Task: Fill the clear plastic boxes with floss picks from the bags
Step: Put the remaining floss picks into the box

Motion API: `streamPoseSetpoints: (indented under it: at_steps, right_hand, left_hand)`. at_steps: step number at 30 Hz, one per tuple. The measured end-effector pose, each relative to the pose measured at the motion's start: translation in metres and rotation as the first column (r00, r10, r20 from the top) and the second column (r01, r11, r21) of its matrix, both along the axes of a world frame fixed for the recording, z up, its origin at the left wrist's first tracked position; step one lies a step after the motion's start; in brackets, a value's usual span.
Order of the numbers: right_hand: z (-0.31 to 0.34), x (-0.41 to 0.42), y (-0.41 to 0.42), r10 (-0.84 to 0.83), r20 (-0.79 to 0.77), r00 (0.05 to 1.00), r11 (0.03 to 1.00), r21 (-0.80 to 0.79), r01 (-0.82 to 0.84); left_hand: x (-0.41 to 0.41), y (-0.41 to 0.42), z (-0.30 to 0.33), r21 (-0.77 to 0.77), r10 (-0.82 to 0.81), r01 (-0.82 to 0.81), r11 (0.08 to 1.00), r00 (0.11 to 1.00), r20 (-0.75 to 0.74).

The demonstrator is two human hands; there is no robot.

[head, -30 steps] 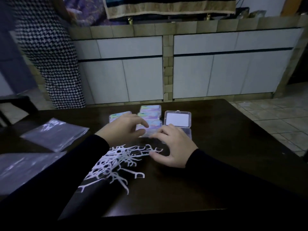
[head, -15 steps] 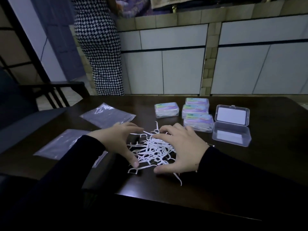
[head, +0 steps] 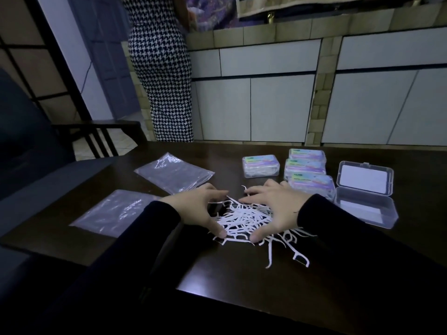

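A heap of white floss picks [head: 244,218] lies on the dark table [head: 232,276]. My left hand [head: 193,209] cups the heap from the left and my right hand [head: 275,206] cups it from the right. On both hands the thumbs and fingers curl round the picks, with the tips down on the table. A few picks [head: 297,255] lie loose outside my right hand. An open clear plastic box [head: 365,209] stands at the right with its lid [head: 365,177] tipped back. Nothing shows inside it. Several closed, filled boxes [head: 261,165] sit behind the heap.
Two flat clear bags lie left of my hands, one further back [head: 174,175] and one nearer [head: 113,212]. A person in a houndstooth skirt [head: 164,68] stands beyond the table's far left corner. A dark chair [head: 96,134] is at the left and white cabinets [head: 266,105] are behind.
Both hands came back from the boxes to the heap and closed in round it, bunching the picks tighter. My view has swung left and nearer.
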State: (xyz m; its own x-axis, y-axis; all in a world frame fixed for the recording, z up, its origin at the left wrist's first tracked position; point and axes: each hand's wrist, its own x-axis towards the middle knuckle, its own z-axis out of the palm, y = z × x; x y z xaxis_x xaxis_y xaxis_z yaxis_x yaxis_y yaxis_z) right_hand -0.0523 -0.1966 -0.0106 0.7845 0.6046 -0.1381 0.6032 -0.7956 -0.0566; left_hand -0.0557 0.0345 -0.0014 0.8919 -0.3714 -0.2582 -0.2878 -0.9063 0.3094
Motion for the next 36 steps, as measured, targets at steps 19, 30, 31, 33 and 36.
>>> streamPoseSetpoints:
  at_steps: [19, 30, 31, 33, 36]
  right_hand:
    - [0.018, -0.029, -0.044, -0.261, 0.106, 0.96, 0.962, -0.053, 0.267]
    - [0.01, -0.023, -0.043, -0.378, 0.102, 0.92, 0.913, 0.207, 0.352]
    - [0.009, -0.022, -0.044, -0.396, 0.094, 0.913, 0.901, 0.233, 0.366]
    - [0.008, -0.02, -0.045, -0.437, 0.056, 0.898, 0.867, 0.292, 0.404]
    - [0.011, -0.018, -0.047, -0.483, 0.016, 0.876, 0.824, 0.346, 0.448]
  left_hand:
    - [-0.003, -0.051, 0.001, -0.041, -0.245, 0.258, 0.965, 0.949, 0.199]
    - [0.003, -0.054, -0.004, -0.086, -0.171, 0.207, 0.975, 0.934, 0.315]
    - [0.003, -0.054, -0.004, -0.085, -0.169, 0.208, 0.974, 0.929, 0.33]
    - [0.005, -0.054, -0.005, -0.092, -0.172, 0.219, 0.971, 0.915, 0.365]
    - [0.005, -0.054, -0.006, -0.104, -0.167, 0.231, 0.967, 0.889, 0.426]
